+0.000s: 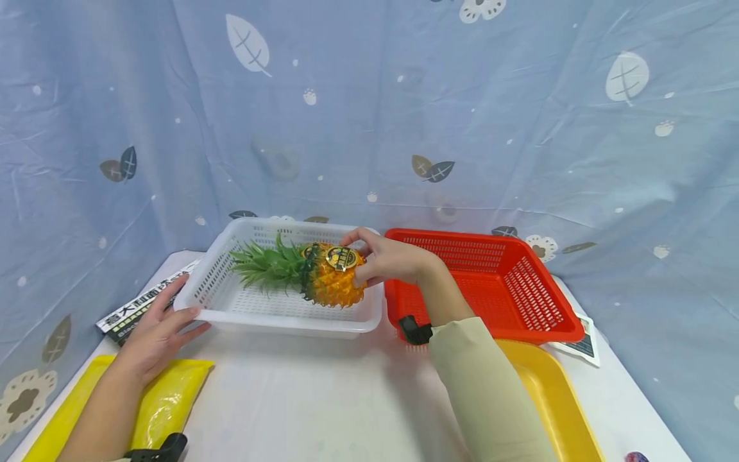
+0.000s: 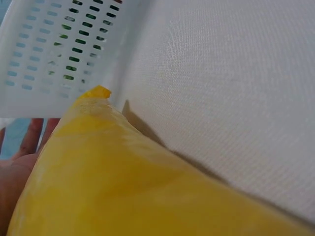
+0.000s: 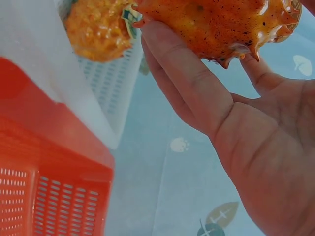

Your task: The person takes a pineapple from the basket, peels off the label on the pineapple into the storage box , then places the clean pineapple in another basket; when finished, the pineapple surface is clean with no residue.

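My right hand (image 1: 392,260) grips the base end of a pineapple (image 1: 331,289), holding it on its side over the white basket (image 1: 277,323), its green leaves pointing left. Another pineapple (image 3: 96,32) lies inside that basket in the right wrist view; from the head it is mostly hidden behind the held one. At the basket's front left corner, my left hand (image 1: 156,337) touches the rim with fingers extended. A yellow bag (image 1: 167,401) lies under the left forearm and covers much of the left wrist view.
A red basket (image 1: 485,240) stands right of the white one. In front of it is a yellow tray (image 1: 548,391), partly behind my right sleeve. A black and white pasta packet (image 1: 124,317) lies at the left, and another packet (image 1: 586,343) shows beside the red basket. A patterned curtain (image 1: 369,128) hangs behind.
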The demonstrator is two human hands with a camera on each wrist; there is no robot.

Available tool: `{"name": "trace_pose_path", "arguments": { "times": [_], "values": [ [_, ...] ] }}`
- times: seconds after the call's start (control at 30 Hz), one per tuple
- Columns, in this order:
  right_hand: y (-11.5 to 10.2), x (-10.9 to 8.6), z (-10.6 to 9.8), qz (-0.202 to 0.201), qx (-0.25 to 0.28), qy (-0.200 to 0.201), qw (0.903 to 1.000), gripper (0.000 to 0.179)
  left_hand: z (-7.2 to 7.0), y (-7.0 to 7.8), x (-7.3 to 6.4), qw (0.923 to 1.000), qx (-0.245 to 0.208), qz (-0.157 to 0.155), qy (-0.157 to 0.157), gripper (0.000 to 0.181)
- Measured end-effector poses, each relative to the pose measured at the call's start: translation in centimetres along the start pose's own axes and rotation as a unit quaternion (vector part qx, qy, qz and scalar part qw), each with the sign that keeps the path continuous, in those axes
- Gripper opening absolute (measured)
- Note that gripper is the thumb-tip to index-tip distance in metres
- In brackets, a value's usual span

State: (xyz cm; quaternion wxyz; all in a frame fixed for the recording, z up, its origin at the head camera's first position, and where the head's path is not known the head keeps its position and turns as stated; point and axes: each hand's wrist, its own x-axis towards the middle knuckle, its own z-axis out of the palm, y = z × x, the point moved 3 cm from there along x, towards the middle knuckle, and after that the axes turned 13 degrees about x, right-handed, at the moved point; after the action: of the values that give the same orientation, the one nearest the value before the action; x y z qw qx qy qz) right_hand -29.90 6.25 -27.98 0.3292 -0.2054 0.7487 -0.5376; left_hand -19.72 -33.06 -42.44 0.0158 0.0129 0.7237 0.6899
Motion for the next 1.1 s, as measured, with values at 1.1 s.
{"name": "trace_pose_path", "arguments": {
  "times": [1.1],
  "values": [
    [2.2, -8.2, 0.6, -0.034, -0.051, -0.005, 0.9981, 0.068, -0.1, -0.2, 0.5, 0.9994, -0.033, 0.001, -0.012, 0.077]
  ]
}}
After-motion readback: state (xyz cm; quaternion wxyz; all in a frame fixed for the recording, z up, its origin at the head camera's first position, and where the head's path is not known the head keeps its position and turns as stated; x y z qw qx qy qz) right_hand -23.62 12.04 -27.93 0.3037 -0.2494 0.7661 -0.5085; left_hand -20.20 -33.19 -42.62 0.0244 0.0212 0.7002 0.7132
